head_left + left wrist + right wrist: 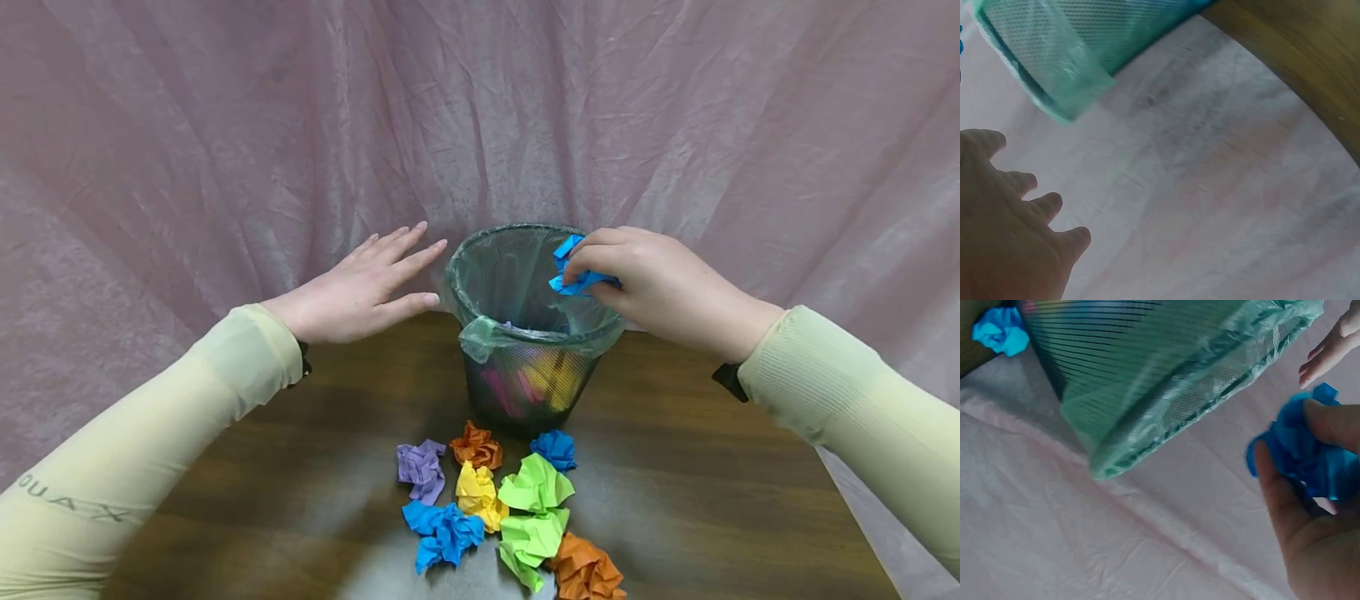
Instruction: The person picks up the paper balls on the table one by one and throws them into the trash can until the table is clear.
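Note:
My right hand (652,271) grips a crumpled blue paper ball (576,279) over the right side of a mesh wastebasket's opening. In the right wrist view, thumb and fingers curl round this blue paper ball (1310,444). The black mesh wastebasket (525,400) has a green plastic liner folded over its rim, and pink and yellow paper shows through its wall. Left of the rim, my left hand (360,287) is held out with fingers spread and nothing in them. The left wrist view shows that hand (1010,219) below the green liner (1079,75).
In front of the wastebasket, crumpled papers lie on the wooden table (300,500): purple (422,471), yellow (480,496), orange (476,446), another orange (587,568), blue (444,533), darker blue (555,450) and light green (534,517). A pink curtain (375,125) hangs behind.

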The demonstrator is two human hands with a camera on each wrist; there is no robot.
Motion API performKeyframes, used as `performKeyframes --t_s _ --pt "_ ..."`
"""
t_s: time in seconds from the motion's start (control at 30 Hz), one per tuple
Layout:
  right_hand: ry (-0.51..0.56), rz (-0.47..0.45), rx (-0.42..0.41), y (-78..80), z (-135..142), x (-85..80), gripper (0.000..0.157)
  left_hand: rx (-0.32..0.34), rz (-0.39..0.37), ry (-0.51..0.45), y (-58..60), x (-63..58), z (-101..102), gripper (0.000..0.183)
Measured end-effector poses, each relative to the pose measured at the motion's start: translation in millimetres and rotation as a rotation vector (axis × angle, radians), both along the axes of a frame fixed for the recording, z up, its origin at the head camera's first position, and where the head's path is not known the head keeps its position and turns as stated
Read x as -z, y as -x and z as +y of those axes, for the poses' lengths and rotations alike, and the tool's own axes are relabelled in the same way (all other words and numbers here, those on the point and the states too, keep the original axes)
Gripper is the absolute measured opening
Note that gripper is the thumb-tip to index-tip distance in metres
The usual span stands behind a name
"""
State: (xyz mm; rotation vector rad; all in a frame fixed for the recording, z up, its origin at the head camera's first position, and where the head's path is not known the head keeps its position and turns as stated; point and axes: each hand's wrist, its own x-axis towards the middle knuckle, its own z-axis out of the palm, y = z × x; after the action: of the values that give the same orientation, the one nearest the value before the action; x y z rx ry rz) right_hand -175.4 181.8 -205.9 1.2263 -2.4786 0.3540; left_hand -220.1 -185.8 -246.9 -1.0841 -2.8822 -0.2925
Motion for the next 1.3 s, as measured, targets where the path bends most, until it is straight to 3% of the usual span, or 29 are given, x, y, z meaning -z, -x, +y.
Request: performKeyframes --t_s 0.2,0.43,0.8,1.03,1.3 --pt "-0.068 -0.079 0.021 11.2 -19.9 -2.7 0.022 -0.052 -0.022 0.027 9.3 9.0 -13.2 0.077" --pt "-0.176 -0.186 0.08 20.2 -36.5 -4.6 0.026 -0.082 -0.042 0.05 11.4 21.7 -19.0 0.078" --pt "-0.228 -0.182 0.064 28.6 -48.2 -1.2 0.027 -0.077 -0.062 0.053 7.9 36.5 -18.5 0.079" --pt "-0.276 -0.193 0.102 27.7 -44.3 1.8 0.038 -0.077 -0.076 0.056 6.9 39.2 -18.5 0.079" --pt "-0.283 -0.146 0.121 25.0 -36.7 2.8 0.033 -0.086 -0.077 0.064 6.3 42.4 -19.5 0.079"
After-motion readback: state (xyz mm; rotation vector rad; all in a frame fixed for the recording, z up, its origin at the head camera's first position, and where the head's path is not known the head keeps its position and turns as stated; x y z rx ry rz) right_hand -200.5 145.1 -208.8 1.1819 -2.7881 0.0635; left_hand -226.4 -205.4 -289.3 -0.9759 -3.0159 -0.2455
